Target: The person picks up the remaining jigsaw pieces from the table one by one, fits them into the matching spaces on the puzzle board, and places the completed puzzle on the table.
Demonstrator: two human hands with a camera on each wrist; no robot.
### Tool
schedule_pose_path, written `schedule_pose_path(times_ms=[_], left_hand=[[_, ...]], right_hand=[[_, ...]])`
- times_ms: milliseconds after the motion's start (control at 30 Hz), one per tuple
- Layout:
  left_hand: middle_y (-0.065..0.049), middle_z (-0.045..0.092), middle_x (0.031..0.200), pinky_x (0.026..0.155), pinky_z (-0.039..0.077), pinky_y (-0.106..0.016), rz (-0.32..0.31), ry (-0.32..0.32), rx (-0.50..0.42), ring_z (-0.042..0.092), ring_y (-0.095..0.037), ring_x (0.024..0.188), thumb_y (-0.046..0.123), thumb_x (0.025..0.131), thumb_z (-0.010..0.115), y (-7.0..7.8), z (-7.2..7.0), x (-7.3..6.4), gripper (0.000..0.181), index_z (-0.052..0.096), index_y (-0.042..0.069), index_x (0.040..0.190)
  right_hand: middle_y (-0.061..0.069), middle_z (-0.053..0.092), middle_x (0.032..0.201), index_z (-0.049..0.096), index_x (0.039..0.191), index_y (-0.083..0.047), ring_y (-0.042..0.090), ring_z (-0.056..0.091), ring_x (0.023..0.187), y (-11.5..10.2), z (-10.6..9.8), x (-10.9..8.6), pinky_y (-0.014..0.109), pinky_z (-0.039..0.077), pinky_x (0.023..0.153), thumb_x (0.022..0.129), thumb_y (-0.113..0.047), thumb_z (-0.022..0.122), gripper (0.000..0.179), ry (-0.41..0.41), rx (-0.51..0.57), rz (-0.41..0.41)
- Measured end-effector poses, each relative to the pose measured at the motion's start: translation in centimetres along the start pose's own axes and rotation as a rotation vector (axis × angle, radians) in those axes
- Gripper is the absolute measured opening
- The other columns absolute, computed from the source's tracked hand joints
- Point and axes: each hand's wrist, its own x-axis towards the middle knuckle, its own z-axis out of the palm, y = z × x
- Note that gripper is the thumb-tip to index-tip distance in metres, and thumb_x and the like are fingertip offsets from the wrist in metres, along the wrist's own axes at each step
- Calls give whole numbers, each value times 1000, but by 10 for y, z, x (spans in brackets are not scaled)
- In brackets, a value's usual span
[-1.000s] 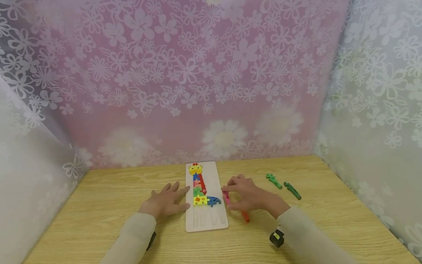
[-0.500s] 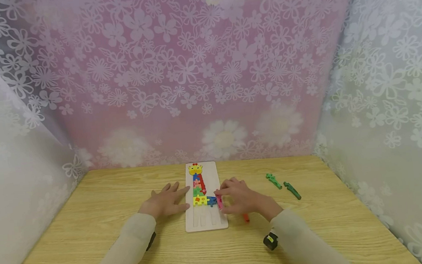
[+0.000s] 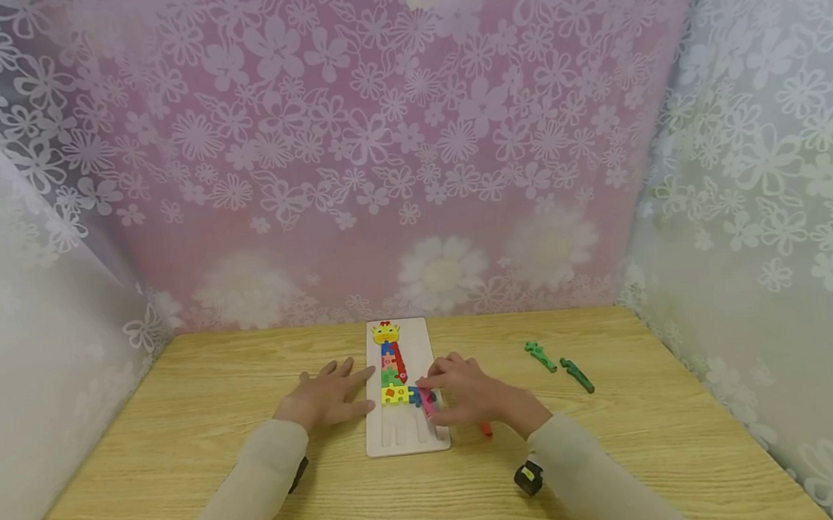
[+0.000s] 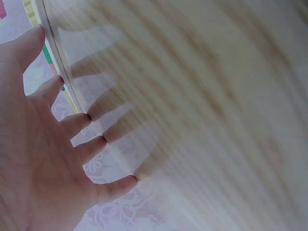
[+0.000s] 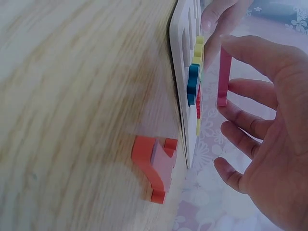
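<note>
A pale puzzle board (image 3: 408, 445) lies on the table, with a partly filled giraffe: yellow head (image 3: 386, 334), a neck of coloured pieces, a yellow body piece (image 3: 395, 396) and a blue piece (image 3: 415, 397). Leg-shaped recesses show below. My right hand (image 3: 470, 391) pinches a pink puzzle piece (image 5: 224, 77) by its ends between thumb and fingers, above the board's right part, over the blue piece. My left hand (image 3: 324, 396) lies with fingers spread, thumb and index finger touching the board's left edge. An orange-red piece (image 5: 154, 168) rests on the table beside the board.
To the right of the right hand lie a light green piece (image 3: 541, 356) and a dark green piece (image 3: 578, 375) on the wooden table (image 3: 319, 508). Flower-patterned curtains (image 3: 405, 129) enclose the back and sides.
My right hand has lifted the pink piece from beside the board and carried it left, over the blue piece. The left hand has stayed in place.
</note>
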Motion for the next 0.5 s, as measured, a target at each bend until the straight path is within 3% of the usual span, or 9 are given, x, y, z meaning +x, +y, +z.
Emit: schedule_pose_path(times_ms=[500], left_hand=[[-15,24,172,117,15,-82,1,-5,1,23,-46,158,66,100,48,2,-2,-1,73,31,34,163]], right_hand=[[5,61,129,65,141,-13,21,45,111,-13,6,11,37,35,86,91,-43,75,59,-6,4,-42]])
